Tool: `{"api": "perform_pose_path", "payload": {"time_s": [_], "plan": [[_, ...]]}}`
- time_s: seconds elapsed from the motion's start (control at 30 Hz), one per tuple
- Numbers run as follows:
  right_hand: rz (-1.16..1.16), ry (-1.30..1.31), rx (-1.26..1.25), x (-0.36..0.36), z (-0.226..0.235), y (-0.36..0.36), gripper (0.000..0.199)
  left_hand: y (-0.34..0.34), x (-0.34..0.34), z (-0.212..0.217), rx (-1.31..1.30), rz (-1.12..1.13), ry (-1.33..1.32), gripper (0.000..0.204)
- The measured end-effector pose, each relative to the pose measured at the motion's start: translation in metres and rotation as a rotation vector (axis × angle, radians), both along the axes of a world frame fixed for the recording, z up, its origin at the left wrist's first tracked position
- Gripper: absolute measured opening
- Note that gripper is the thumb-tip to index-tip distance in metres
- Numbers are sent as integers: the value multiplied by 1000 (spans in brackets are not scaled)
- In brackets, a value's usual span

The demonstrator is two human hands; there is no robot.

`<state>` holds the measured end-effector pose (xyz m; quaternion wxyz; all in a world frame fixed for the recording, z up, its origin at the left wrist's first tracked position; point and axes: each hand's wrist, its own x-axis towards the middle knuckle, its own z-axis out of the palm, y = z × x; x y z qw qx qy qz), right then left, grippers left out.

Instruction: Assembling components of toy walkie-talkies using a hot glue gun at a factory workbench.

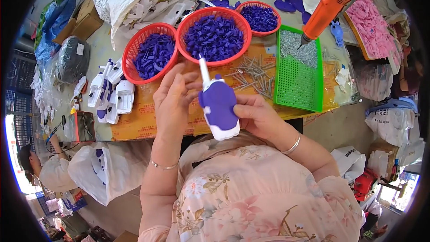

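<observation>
My right hand point(260, 118) holds a purple and white plastic casing point(220, 107) with a thin white antenna-like rod at its top. The thumb presses on the casing's right edge, while the other fingers are behind it. My left hand point(174, 92) is raised just left of the casing, its fingers apart and slightly bent; whether a fingertip touches the casing's side is hard to see. Beyond my hands, a red basket point(247, 45) of small purple parts stands between a left red basket point(125, 65) and a smaller red basket point(277, 23), both also filled with purple pieces.
A green tray point(319, 94) of small metal screws lies under an orange power screwdriver point(327, 4). Metal rods point(255, 72) are scattered beside it. White and purple casings point(124, 96) pile up at left. Behind stands a white sack point(121, 0); another person point(56, 170) sits at far left.
</observation>
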<state>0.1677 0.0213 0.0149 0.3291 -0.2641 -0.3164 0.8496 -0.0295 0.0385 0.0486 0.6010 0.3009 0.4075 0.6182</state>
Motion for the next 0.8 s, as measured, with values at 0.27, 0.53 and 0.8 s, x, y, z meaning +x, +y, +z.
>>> {"api": "perform_pose_path", "payload": {"time_s": [0.27,0.53,0.8], "plan": [[-17,309,-119,-1,-6,-2,47,-66,6,1,3,-225,239,27],[-10,238,-30,-3,-21,-6,45,-75,17,-6,205,-240,713,19],[-41,232,-20,-11,-11,-1,43,-70,17,-6,310,-139,707,19]]}}
